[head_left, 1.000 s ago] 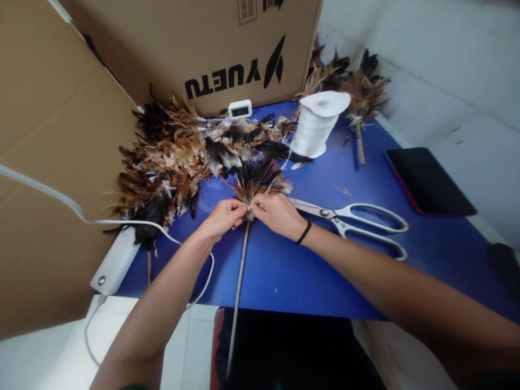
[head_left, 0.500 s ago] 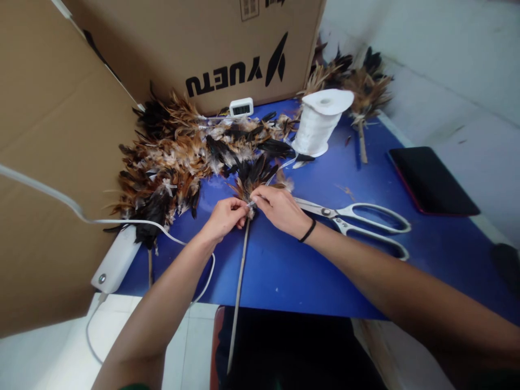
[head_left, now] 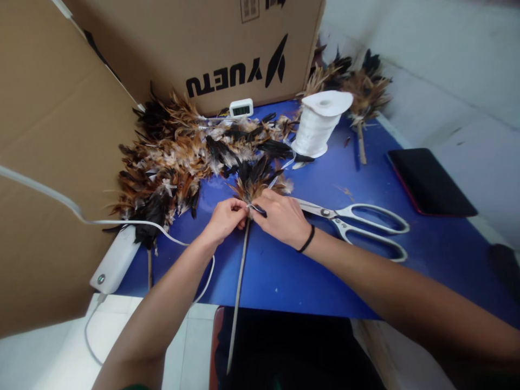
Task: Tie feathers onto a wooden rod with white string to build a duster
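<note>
Feather bundle point(head_left: 257, 174) gathered at the stick's tip, ribbon uncut

The bundle sits over the blue counter point(head_left: 292, 271), between the 2 hands, fanning away from the person at the far end of a thin stick point(head_left: 239, 287). The left hand point(head_left: 225, 219) has its fingers pinched together at the bundle's base, no gap showing. The right hand point(head_left: 282, 216) has its fingers closed on a slim dark piece point(head_left: 260, 210), seemingly a feather, at the same spot. White ribbon point(head_left: 273, 183) runs from the spool point(head_left: 319, 127) towards the right hand; its end is hidden.

The work looks to be at an early stage: 1 tuft is in place at the tip, while the stick's length towards the person is bare. The scissors point(head_left: 328, 213) lie beside the right hand, unheld, and a large feather pile point(head_left: 174, 146) lies to the left.
</note>
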A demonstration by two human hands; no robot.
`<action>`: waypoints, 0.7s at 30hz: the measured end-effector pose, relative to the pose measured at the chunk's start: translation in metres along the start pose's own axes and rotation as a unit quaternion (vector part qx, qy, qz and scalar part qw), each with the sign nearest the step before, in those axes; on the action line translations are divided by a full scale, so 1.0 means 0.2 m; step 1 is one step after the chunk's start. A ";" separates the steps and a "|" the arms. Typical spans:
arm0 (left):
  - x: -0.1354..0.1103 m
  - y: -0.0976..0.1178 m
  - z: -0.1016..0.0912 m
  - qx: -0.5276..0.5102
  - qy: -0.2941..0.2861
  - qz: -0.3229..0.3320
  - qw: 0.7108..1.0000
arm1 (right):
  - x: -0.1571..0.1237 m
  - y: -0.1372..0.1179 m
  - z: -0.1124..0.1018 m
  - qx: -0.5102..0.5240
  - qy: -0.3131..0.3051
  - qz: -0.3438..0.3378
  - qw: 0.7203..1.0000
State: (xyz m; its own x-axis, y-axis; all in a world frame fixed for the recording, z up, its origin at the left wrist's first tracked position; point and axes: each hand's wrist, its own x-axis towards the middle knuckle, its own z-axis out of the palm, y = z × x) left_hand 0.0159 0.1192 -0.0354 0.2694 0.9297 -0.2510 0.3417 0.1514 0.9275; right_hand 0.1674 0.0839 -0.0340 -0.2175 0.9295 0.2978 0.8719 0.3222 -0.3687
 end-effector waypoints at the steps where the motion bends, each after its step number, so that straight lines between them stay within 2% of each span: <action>1: 0.00 0.00 0.00 0.000 0.003 0.001 1.000 | 0.00 0.00 0.00 0.003 -0.004 0.007 1.000; 9: 0.00 -0.02 0.00 0.013 0.000 0.018 1.000 | 0.05 0.01 0.04 0.029 0.005 -0.006 1.000; 14: 0.01 -0.01 0.00 0.032 0.007 0.007 0.999 | 0.03 0.03 0.00 0.012 0.064 -0.009 0.998; 17: 0.00 0.00 0.01 0.023 0.012 0.008 1.000 | 0.00 0.02 -0.01 0.014 0.046 -0.015 0.999; 21: -0.01 0.00 0.01 0.011 0.021 0.009 1.000 | 0.00 0.00 0.01 0.046 0.014 0.051 0.998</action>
State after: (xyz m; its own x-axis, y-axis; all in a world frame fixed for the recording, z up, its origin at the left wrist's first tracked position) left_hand 0.0174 0.1168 -0.0359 0.2380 0.9457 -0.2212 0.3562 0.1269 0.9258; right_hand 0.1656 0.0848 -0.0354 -0.1160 0.9534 0.2784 0.8452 0.2420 -0.4765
